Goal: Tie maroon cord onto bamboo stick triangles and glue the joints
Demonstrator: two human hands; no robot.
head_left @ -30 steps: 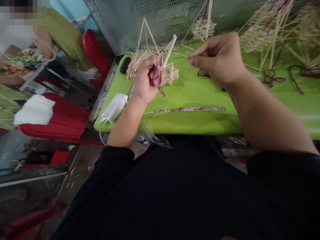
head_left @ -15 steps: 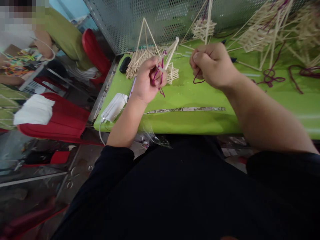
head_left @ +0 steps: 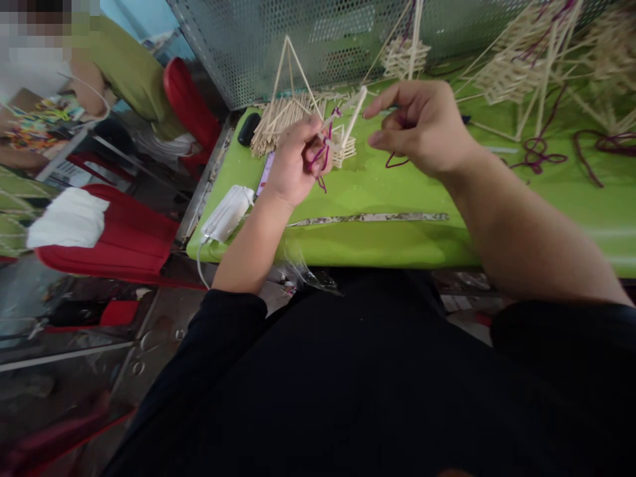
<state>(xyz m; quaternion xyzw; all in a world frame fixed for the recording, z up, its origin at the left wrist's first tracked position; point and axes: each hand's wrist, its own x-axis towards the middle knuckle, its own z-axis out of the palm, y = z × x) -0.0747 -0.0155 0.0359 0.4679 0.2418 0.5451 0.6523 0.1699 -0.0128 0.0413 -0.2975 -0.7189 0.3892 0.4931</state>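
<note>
My left hand (head_left: pixel 298 162) is closed around pale wooden sticks (head_left: pixel 354 119) joined near their ends. Purple yarn (head_left: pixel 325 149) winds about the sticks and left fingers, its loose end dangling below. To the right, my right hand (head_left: pixel 422 129) has its index finger and thumb apart, pointing toward the stick tip. Its other fingers are curled, with a loop of purple yarn (head_left: pixel 397 163) hanging beneath them. Behind my left hand stand a stick frame with a pointed top (head_left: pixel 288 50) and a pile of loose sticks (head_left: pixel 278 126); a small stacked-stick piece (head_left: pixel 345 156) is partly hidden.
On the green tabletop (head_left: pixel 377 248) lie a patterned strip (head_left: pixel 387 217), a white power strip (head_left: pixel 227 213), a phone (head_left: pixel 265 173) and a black object (head_left: pixel 248 128). Stick-built frames (head_left: pixel 517 73) and yarn (head_left: pixel 539 156) fill the right. A perforated metal panel (head_left: pixel 238 46) rises behind.
My right hand has gone from a fist to having its index finger and thumb spread. The sticks in my left hand have shifted slightly right and down.
</note>
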